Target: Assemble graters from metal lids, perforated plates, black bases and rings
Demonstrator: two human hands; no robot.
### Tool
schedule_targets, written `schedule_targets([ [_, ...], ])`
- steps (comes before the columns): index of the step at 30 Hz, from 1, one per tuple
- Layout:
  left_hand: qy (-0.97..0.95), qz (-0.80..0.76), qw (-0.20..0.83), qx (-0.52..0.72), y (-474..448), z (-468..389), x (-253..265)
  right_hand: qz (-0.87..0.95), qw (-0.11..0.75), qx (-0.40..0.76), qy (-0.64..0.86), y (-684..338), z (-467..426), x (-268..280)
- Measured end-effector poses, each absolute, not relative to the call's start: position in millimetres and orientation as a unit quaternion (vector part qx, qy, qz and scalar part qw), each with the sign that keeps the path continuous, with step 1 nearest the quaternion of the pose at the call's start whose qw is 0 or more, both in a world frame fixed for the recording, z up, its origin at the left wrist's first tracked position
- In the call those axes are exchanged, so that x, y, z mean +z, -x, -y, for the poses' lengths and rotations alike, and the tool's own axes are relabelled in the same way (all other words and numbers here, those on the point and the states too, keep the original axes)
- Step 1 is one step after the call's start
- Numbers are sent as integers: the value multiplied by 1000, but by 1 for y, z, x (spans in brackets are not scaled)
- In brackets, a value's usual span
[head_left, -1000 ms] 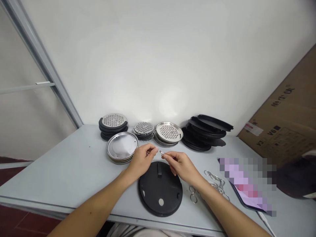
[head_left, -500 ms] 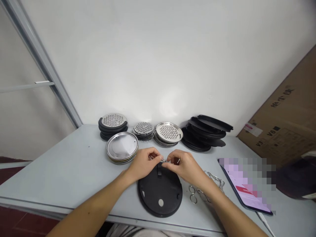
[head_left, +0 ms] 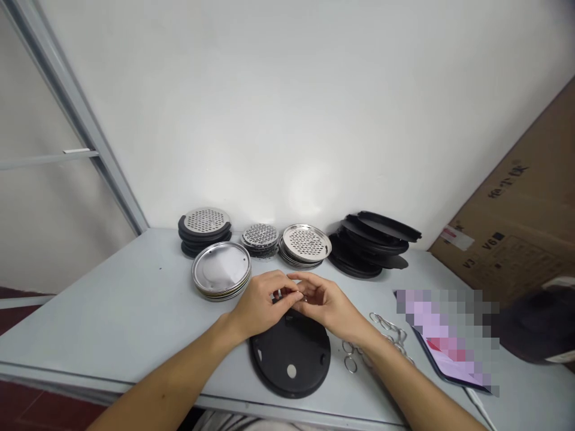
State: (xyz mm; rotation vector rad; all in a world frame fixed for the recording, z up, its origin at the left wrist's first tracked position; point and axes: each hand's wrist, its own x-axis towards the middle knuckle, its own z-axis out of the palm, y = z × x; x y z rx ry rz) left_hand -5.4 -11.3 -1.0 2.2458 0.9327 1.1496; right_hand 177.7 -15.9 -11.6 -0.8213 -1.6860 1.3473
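Observation:
Both of my hands meet above the far edge of a round black plate (head_left: 291,344), which lies on the table in front of me. My left hand (head_left: 269,302) has thumb and forefinger pinched on a small shiny metal ring (head_left: 304,297), mostly hidden by the fingers. Opposite it, my right hand (head_left: 324,304) is closed on the same piece, fingertips touching those of the left. A dark tab near the plate's far edge is partly covered by my hands. Several linked and loose metal rings (head_left: 351,364) lie by my right forearm.
Along the wall stand stacks of grater discs (head_left: 306,242), smaller grater discs (head_left: 260,234), black-rimmed graters (head_left: 206,220) and black plates (head_left: 372,239). Plain metal lids (head_left: 221,267) are stacked in front. To the right are a phone or tablet (head_left: 458,359) and a cardboard box (head_left: 507,221).
My hands have drawn closer together, and the right fingers now curl over toward the left. More of the tab on the black plate is covered.

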Motion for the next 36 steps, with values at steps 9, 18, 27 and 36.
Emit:
schedule_targets([
  [9, -819, -354, 215, 397, 7, 8, 1, 718, 403, 411, 392, -183, 13, -14],
  [18, -822, -427, 242, 287, 16, -4, -6, 761, 362, 289, 453, -186, 3, -23],
  [27, -828, -444, 236, 248, 20, -8, -10, 794, 323, 240, 455, -184, 1, -31],
  [36, -824, -449, 245, 242, 20, -6, -7, 801, 312, 245, 449, -183, 2, -29],
])
